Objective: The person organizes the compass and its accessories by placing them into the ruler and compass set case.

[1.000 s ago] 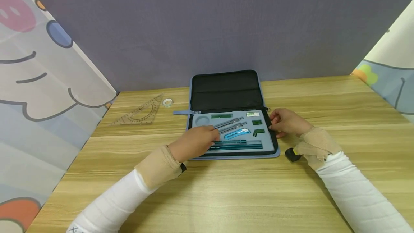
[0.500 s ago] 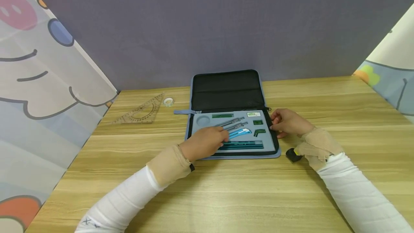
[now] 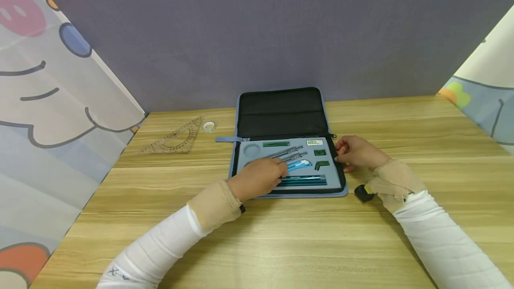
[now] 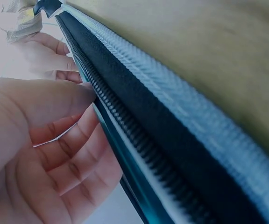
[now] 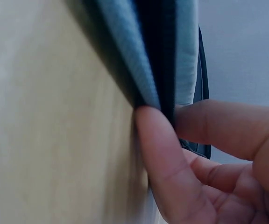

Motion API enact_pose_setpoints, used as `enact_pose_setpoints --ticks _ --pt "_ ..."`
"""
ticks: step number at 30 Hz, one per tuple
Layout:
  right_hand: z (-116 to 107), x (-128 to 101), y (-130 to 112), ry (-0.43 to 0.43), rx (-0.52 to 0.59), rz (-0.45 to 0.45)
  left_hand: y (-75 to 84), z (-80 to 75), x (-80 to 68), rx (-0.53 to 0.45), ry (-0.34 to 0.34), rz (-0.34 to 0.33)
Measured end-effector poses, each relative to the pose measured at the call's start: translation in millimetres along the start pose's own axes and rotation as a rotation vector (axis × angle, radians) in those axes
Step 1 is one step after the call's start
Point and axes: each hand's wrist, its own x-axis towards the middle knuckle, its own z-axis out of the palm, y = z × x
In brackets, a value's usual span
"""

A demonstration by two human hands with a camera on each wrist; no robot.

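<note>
Case (image 3: 283,124): fabric right edge pinched by right hand (image 3: 357,150); left hand (image 3: 259,176) touching glossy pencils (image 3: 303,182) near front edge, grip unclear.

Blue-edged zip case (image 3: 283,121) lying open, slim teal sticks (image 3: 304,181) along its near edge

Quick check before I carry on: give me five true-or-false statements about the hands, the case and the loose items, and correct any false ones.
1. The case lies open on the table. True.
2. The set square lies inside the case. False: it lies on the table, left of the case.
3. The right hand pinches the case's side edge. True.
4. The white roll sits in the case's round recess. False: it lies on the table near the set square.
5. The left hand is at the near side of the case. True.
</note>
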Motion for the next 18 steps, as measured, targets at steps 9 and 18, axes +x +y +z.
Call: enact_pose_setpoints --ticks 9,18 --pt "-0.3 -0.2 0.0 -0.001 0.004 0.0 2.2 -0.1 3.2 0.002 0.011 0.016" --pt "0.0 -0.1 0.2 -0.004 0.009 0.008 4.3 1.3 6.2 -0.009 0.004 0.012"
